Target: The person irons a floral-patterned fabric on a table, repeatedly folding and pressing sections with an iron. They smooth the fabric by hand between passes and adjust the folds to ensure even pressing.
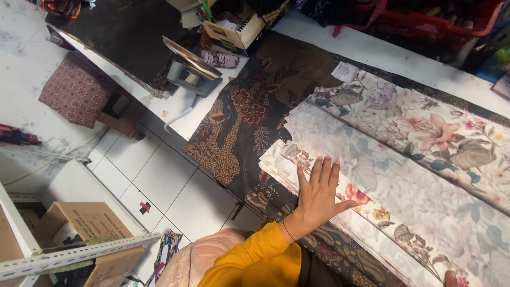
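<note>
Fabric covers most of the white table (pixel 372 53): a dark brown batik cloth (pixel 249 117) lies spread underneath, and on it rests a stack of pale floral fabric pieces (pixel 425 191), their long edges running diagonally toward the lower right. The left hand (pixel 319 194) lies flat on the near corner of this floral stack, palm down, all fingers (pixel 317 171) stretched out straight and close together, the thumb pointing off to the side; it grips nothing. A yellow sleeve (pixel 255 260) covers that arm and a thin band circles the wrist. Of the right hand (pixel 450 277) only a fingertip shows at the bottom edge, touching the floral stack; whether it is open or closed I cannot tell. At the far end of the table a clothes iron (pixel 191 66) stands tipped up, near a small open cardboard box (pixel 239 32). Red baskets (pixel 425 21) sit beyond the table. Below, on the tiled floor (pixel 159 180), stand a patterned cushioned stool (pixel 77 90) and a brown carton (pixel 85 223).
</note>
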